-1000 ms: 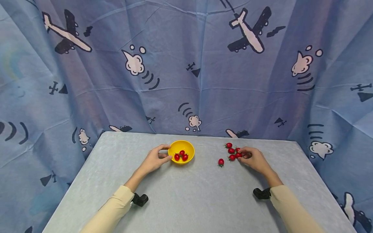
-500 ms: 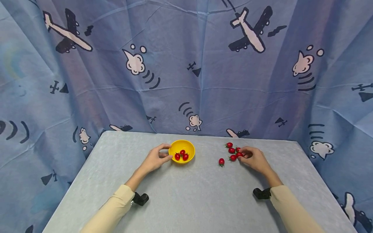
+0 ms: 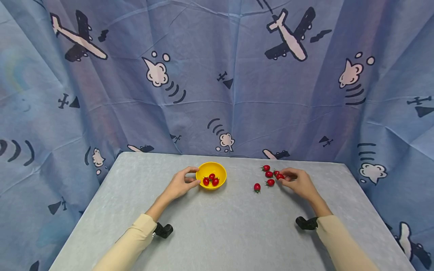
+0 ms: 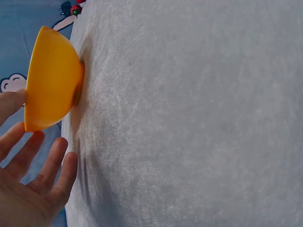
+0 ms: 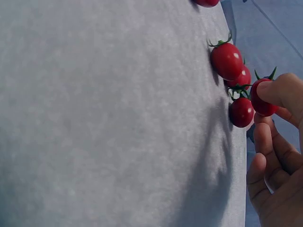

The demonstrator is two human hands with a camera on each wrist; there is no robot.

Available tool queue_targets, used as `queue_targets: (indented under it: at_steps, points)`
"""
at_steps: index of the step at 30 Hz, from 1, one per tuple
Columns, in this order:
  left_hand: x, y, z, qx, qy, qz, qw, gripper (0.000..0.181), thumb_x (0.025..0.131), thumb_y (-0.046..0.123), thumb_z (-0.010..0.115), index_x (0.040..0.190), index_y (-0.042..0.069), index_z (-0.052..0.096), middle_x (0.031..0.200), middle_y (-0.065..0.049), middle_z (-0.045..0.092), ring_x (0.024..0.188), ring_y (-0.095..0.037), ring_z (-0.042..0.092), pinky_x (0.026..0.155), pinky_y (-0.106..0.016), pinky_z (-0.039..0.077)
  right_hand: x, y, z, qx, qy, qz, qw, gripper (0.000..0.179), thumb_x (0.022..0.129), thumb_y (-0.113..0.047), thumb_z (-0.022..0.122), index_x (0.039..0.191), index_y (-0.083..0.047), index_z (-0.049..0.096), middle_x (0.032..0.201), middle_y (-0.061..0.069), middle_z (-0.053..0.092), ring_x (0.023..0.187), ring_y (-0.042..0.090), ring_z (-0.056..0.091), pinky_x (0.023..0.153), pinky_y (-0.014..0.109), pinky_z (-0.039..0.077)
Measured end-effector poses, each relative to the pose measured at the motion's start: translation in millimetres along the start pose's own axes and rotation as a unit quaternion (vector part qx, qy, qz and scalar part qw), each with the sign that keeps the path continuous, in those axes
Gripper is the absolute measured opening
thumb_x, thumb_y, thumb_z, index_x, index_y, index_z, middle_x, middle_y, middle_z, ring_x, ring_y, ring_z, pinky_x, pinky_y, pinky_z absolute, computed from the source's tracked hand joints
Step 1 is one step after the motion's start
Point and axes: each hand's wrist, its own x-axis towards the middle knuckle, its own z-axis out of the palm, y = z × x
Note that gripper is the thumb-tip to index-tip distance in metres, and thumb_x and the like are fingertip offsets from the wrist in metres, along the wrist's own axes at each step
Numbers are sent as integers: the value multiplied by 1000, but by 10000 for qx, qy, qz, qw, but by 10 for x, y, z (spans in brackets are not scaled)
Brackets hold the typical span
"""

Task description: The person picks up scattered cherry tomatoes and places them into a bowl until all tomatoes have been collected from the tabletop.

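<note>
My left hand [image 3: 179, 185] holds the side of a small yellow bowl [image 3: 221, 173], thumb and index finger at its rim; the other fingers spread below it in the left wrist view. Inside the bowl lie 3 red cherry tomatoes [image 3: 206, 181] with green stems. Over on the right, my right hand [image 3: 300, 184] pinches one cherry tomato [image 5: 260, 101] between thumb and fingers, just above the loose ones. Beside it on the table sits a cluster of cherry tomatoes [image 5: 227, 61], and one tomato [image 3: 257, 187] lies a little apart, toward the bowl.
A grey-white table [image 3: 217, 233] carries everything. Behind its far edge hangs a blue curtain [image 3: 190, 124] printed with planes and clouds. Black wrist mounts [image 3: 306, 223] stick out at both cream sleeves [image 3: 132, 237].
My right hand has lifted one cherry tomato slightly up from the cluster and away from its neighbour. The left hand stays at the bowl.
</note>
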Motion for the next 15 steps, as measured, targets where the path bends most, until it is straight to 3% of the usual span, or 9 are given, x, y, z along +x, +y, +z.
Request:
queue_targets:
  at_steps: [15]
  points:
    - [-10, 20, -9, -26, -56, -1, 10000, 46, 93, 10, 76, 136, 5, 60, 136, -17, 60, 102, -29, 69, 89, -42, 56, -1, -97, -67, 224, 178, -13, 9996, 28, 88, -3, 80, 114, 3, 72, 105, 17, 71, 87, 24, 65, 68, 23, 54]
